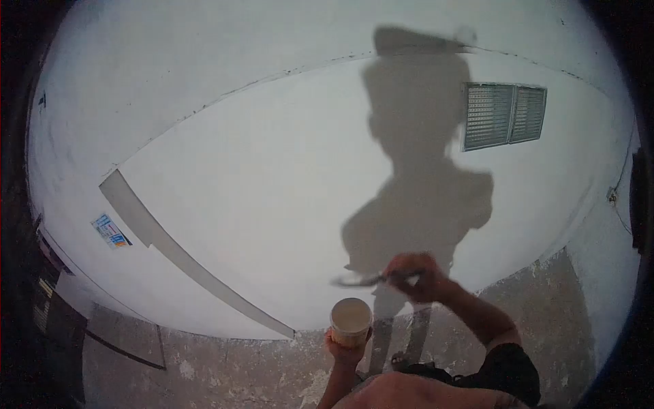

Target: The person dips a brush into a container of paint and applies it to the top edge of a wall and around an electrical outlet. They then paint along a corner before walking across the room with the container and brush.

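My left hand point(346, 350) is wrapped round a round tub point(350, 330) from below and holds it upright. Inside the tub shows a smooth cream-coloured surface that looks like paint. Above and to the right of it, my right hand point(417, 276) is closed on the handle of a slim paintbrush point(361, 281), blurred by motion. The brush points left, its tip over the tub's upper left in this view. Behind both hands stands a white wall point(259, 177) with my shadow cast across it.
A louvred metal window point(505, 116) is set high on the right of the wall. A grey strip point(184, 262) runs slantwise down the left side, near a small blue-and-white sign point(111, 230). The worn floor point(225, 368) is stained and patchy. A socket with wires point(612, 198) sits at far right.
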### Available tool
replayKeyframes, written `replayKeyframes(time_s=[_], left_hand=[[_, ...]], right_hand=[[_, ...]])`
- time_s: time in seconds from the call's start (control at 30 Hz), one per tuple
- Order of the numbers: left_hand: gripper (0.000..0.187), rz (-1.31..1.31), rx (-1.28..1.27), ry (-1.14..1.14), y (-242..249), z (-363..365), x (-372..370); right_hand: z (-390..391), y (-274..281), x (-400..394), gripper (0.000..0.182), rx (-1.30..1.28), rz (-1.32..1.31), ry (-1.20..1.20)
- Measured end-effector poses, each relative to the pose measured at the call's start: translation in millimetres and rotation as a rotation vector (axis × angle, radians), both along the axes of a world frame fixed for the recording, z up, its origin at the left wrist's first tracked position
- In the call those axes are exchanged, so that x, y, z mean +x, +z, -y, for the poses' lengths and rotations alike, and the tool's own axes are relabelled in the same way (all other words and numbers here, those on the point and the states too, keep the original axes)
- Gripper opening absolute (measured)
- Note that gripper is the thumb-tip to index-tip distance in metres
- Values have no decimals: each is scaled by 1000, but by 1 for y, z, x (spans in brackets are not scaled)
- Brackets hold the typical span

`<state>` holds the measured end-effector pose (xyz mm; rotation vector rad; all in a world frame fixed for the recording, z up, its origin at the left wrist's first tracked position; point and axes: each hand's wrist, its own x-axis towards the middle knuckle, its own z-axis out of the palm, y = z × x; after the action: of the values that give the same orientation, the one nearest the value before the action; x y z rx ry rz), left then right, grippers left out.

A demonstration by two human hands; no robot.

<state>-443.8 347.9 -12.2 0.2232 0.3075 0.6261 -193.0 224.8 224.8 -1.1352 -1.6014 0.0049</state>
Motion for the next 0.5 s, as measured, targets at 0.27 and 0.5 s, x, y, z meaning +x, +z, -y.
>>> replayKeyframes(time_s=[0.27, 0.5], left_hand=[[78, -96, -91, 74, 5, 14, -19], [81, -175, -45, 186, 0, -3, -38]], right_hand=[[-36, 210, 41, 24, 736, 128, -418], [-68, 279, 60, 23, 1046, 14, -241]])
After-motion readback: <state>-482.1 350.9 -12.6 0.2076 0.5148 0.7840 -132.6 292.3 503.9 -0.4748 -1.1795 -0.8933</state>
